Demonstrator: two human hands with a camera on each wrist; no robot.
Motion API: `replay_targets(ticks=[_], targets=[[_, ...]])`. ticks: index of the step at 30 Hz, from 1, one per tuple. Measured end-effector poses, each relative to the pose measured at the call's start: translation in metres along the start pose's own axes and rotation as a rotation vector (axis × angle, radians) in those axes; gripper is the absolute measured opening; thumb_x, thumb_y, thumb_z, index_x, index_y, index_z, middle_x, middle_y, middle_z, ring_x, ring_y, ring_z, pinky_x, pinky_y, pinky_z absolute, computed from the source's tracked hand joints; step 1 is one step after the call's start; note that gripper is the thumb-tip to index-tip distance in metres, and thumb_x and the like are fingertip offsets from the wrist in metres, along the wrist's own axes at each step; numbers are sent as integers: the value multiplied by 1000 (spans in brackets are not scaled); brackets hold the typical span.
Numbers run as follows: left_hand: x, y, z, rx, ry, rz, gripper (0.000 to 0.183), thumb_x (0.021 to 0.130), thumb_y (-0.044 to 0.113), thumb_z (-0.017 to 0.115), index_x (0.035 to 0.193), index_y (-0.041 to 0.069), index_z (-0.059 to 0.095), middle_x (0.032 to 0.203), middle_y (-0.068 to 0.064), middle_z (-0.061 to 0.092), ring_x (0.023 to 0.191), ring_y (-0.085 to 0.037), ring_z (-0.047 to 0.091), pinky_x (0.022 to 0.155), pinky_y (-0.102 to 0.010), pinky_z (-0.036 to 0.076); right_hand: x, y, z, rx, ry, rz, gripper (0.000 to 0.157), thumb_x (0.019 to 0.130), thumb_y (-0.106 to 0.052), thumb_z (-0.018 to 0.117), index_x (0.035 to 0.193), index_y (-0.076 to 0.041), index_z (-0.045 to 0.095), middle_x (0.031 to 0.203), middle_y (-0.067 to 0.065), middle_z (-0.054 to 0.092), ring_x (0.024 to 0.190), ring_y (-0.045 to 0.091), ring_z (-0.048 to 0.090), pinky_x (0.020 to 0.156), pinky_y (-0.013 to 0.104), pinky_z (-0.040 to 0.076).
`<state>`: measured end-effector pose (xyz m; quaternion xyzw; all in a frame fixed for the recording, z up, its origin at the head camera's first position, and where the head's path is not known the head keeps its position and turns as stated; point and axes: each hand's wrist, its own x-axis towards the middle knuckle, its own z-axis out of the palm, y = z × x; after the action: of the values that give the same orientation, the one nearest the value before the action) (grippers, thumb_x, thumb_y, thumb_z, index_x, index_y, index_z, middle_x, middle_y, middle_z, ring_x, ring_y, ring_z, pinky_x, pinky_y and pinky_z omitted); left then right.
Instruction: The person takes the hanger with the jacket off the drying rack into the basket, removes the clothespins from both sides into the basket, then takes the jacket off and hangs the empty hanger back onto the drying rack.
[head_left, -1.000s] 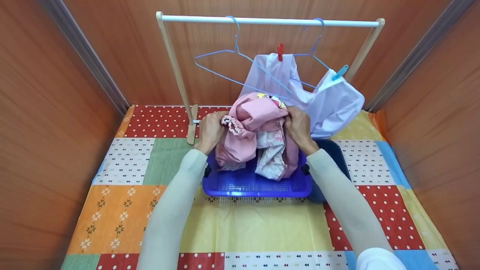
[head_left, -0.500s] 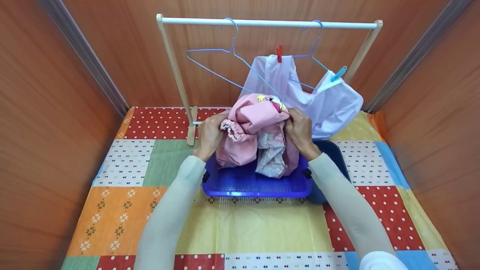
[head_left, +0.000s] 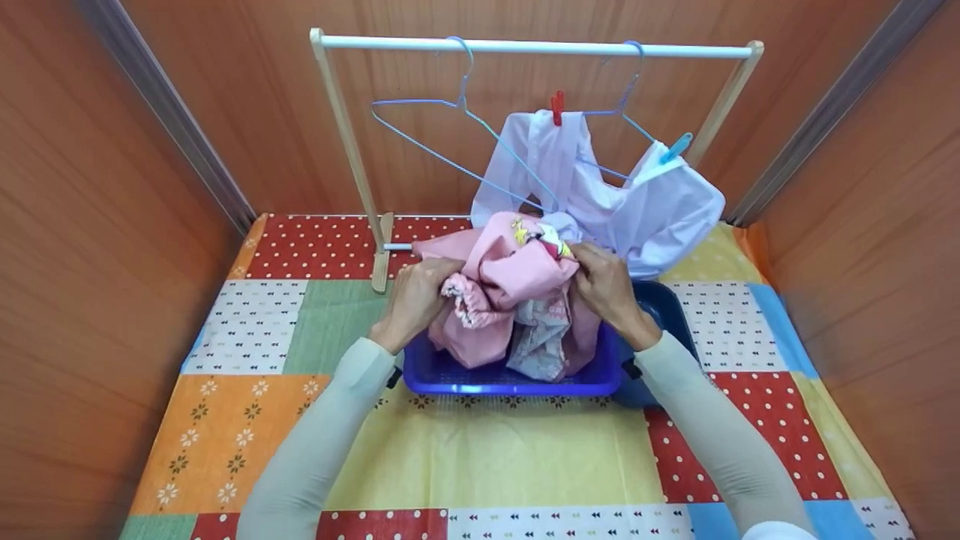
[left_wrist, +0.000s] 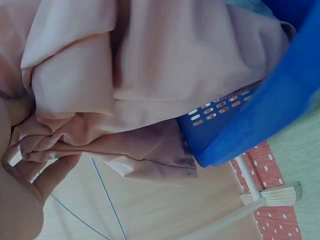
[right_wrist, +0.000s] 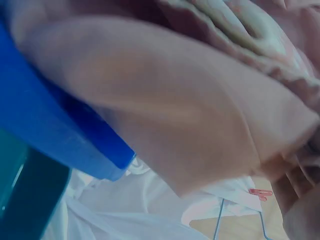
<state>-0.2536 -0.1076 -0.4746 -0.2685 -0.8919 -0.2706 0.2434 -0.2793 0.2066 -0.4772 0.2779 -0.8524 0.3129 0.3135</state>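
Bunched over the blue basket (head_left: 480, 388) is a pink garment (head_left: 525, 274) with a gathered frilly cuff, a cartoon print and a pale patterned part. My left hand (head_left: 417, 294) grips its left side; in the left wrist view the thumb and fingers (left_wrist: 57, 175) pinch the folded cloth. On the other side my right hand (head_left: 606, 286) holds the cloth near the print, its fingers (right_wrist: 295, 185) curled into the fabric in the right wrist view. Just behind the garment a bare blue hanger (head_left: 463, 107) hangs, its lower bar partly hidden by the cloth.
A white rod rack (head_left: 540, 46) stands at the back. From its second hanger (head_left: 624, 105) hangs a white garment (head_left: 660, 217), held by a red clothespin (head_left: 557, 109) and a blue clothespin (head_left: 677, 148). A dark teal basin (head_left: 670, 311) sits right of the basket. Wooden panels enclose three sides.
Both hands have come lower and toward me with the pink garment, and slightly farther apart. The bare hanger has swung a little to the left.
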Motion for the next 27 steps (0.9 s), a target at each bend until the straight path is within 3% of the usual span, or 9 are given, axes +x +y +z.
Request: replay_targets(ticks=[5, 8, 11, 16, 20, 23, 27], targets=[[-12, 7, 1, 7, -122, 83, 25, 81, 1, 68, 100, 17, 72, 94, 2, 75, 84, -20, 72, 73, -38, 58, -11, -7, -4, -29, -203, -51, 39, 85, 7, 58, 120, -6, 68, 107, 14, 73, 97, 32, 71, 81, 46, 56], [-17, 13, 5, -6, -188, 107, 24, 81, 2, 66, 96, 19, 72, 86, 5, 73, 76, -17, 70, 67, -35, 57, -17, -12, -4, -78, -309, -84, 54, 81, 10, 57, 130, -12, 63, 105, 12, 74, 92, 31, 71, 74, 47, 56], [-21, 21, 11, -13, -233, 127, 25, 79, -2, 63, 89, 20, 70, 76, 6, 69, 67, -14, 66, 62, -35, 54, -24, -19, -1, -135, -404, -141, 60, 76, 12, 57, 129, -15, 65, 98, 7, 73, 84, 28, 71, 69, 44, 56], [-27, 31, 25, 53, -341, 156, 28, 76, -8, 59, 82, 19, 66, 75, 6, 68, 64, -15, 64, 63, -37, 53, -39, -27, 7, -230, -560, -217, 60, 74, 12, 60, 127, -16, 66, 96, 5, 69, 80, 24, 69, 67, 40, 57], [-34, 35, 34, 106, -464, 167, 23, 75, -2, 66, 88, 18, 66, 85, 4, 72, 72, -20, 69, 64, -39, 54, -51, -30, 13, -237, -676, -212, 64, 73, 12, 61, 130, -17, 63, 97, 5, 69, 80, 26, 69, 66, 42, 57], [-38, 37, 38, 109, -506, 168, 25, 71, 0, 70, 89, 18, 67, 87, 3, 73, 76, -20, 70, 67, -40, 55, -57, -32, 16, -223, -714, -178, 65, 73, 12, 61, 130, -18, 64, 97, 6, 69, 78, 28, 68, 65, 45, 57], [-42, 36, 42, 90, -547, 157, 24, 72, -3, 68, 83, 19, 68, 81, 4, 72, 73, -18, 68, 68, -39, 55, -62, -35, 22, -226, -752, -167, 50, 77, 7, 62, 120, -16, 68, 94, 7, 69, 76, 30, 68, 64, 46, 56]])
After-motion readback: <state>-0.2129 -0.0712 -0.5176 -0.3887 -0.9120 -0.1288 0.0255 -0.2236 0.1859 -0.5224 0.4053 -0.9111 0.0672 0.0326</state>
